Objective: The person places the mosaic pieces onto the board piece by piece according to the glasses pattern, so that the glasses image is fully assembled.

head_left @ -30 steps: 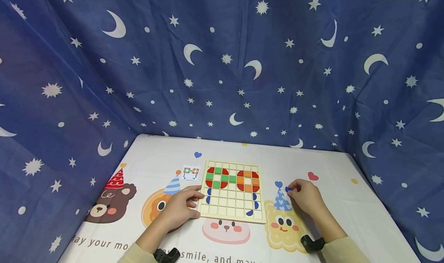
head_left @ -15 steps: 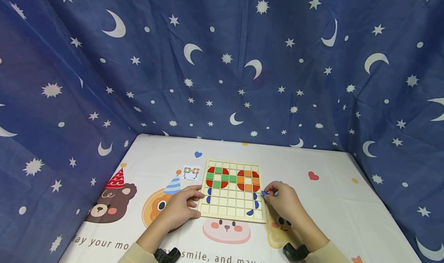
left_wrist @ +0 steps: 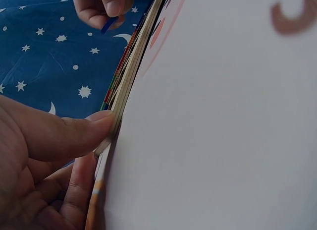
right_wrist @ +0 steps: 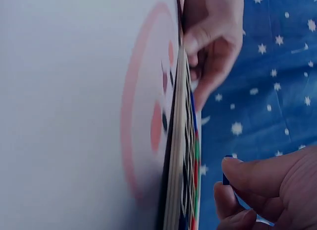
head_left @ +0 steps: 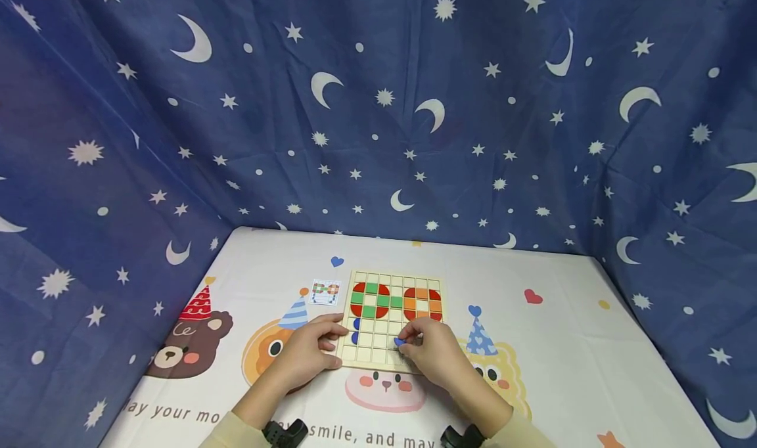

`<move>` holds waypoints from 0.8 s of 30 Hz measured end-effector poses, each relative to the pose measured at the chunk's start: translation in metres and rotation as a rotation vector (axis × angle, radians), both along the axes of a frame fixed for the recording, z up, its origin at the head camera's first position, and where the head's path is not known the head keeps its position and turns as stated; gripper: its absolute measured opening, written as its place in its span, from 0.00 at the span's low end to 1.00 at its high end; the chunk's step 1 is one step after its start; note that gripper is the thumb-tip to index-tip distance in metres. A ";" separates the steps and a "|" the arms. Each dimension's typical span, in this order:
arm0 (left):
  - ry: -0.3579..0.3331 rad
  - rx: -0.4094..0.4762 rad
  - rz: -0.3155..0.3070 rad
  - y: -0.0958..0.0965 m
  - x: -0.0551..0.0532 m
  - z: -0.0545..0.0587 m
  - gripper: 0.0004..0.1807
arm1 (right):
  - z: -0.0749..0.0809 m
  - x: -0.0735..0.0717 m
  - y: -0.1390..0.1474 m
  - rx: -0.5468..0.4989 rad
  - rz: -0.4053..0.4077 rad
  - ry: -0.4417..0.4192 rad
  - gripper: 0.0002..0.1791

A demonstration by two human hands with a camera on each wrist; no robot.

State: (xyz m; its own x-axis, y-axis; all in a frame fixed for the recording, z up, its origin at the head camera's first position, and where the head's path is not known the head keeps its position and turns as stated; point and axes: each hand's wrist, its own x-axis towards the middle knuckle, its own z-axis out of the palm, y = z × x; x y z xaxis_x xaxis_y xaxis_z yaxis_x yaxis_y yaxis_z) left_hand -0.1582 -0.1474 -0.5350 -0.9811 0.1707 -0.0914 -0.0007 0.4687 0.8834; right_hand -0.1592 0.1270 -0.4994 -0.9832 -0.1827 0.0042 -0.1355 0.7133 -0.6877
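A square wooden grid board [head_left: 372, 355] lies on the table with flat coloured pieces in its cells. Red and green pieces form a ring [head_left: 383, 301] at its upper left; red and orange ones form another ring [head_left: 422, 293] at upper right. Two blue pieces [head_left: 355, 337] sit along the left column. My left hand [head_left: 304, 355] holds the board's left edge, thumb [left_wrist: 74, 136] at the near corner. My right hand [head_left: 437, 353] pinches a small blue piece [head_left: 399, 341] between thumb and fingertips, above the board's lower right part, hiding the cells there.
A small printed card [head_left: 324, 292] with a coloured pattern lies left of the board's far corner. The white tablecloth [head_left: 568, 356] bears cartoon animals and lettering. A blue star-and-moon curtain [head_left: 378, 119] encloses the back and sides.
My right hand has moved left from the tablecloth beside the board to over its lower right cells, carrying the blue piece. My left hand stays at the board's edge.
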 end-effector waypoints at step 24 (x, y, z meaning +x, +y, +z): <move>0.027 -0.004 -0.007 -0.001 0.001 -0.001 0.28 | -0.008 0.003 -0.059 0.044 0.115 -0.020 0.09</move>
